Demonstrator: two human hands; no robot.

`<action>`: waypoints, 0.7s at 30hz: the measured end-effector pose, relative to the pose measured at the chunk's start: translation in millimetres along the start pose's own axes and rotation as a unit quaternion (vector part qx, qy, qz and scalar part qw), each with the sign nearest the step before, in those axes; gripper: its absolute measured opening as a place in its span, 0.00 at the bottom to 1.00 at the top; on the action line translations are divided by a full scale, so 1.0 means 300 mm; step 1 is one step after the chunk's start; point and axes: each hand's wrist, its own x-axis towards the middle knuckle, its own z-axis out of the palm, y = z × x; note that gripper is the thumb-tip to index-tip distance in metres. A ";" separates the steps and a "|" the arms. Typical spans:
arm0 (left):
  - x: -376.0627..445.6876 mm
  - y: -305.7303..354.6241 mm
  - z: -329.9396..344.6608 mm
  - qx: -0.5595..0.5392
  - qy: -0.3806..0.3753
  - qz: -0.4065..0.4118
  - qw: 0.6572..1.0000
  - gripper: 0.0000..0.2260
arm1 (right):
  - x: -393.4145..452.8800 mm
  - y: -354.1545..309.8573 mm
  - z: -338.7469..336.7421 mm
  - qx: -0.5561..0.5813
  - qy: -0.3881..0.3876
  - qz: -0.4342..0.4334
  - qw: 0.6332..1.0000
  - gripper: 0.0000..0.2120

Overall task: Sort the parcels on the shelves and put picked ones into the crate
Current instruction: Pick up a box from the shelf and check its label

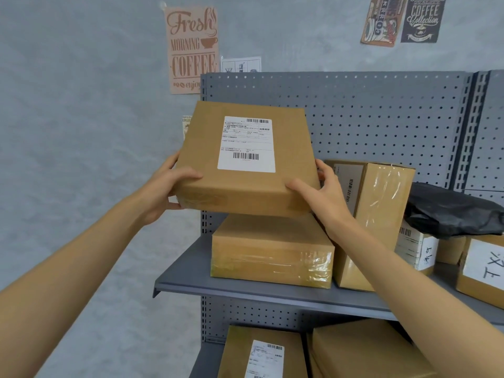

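Head view: left hand (166,186) and right hand (324,197) clamp labelled parcel (245,159), tilted label-up, long axis running away.

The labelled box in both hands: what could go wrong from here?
The labelled box is tilted and held only at its lower corners by the left hand and right hand, so it might slip. Lowered carelessly, it could hit the taped box below. The right forearm passes close to the upright box and might knock it over.
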 end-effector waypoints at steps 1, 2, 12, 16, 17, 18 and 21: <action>0.000 -0.003 0.001 -0.002 0.004 -0.004 1.000 0.27 | -0.001 0.001 -0.003 0.001 0.003 0.005 1.000 0.40; 0.000 -0.006 0.003 -0.002 0.005 -0.008 1.000 0.27 | -0.002 0.002 -0.007 0.001 0.007 0.008 1.000 0.40; 0.014 -0.035 0.024 0.003 0.013 -0.021 1.000 0.24 | -0.004 0.025 -0.013 -0.006 0.026 0.047 0.999 0.36; 0.015 -0.054 0.020 -0.010 0.030 -0.029 0.999 0.20 | -0.016 0.035 -0.003 -0.003 0.018 0.060 0.998 0.36; 0.018 -0.058 0.016 -0.017 0.041 -0.033 0.998 0.18 | -0.020 0.035 0.003 -0.001 0.013 0.061 0.998 0.35; 0.020 -0.061 0.010 -0.025 0.053 -0.038 0.998 0.17 | -0.024 0.034 0.012 0.001 0.008 0.062 0.998 0.35; 0.023 -0.070 -0.020 -0.044 0.091 -0.058 0.993 0.16 | -0.037 0.030 0.052 0.001 -0.012 0.063 0.998 0.34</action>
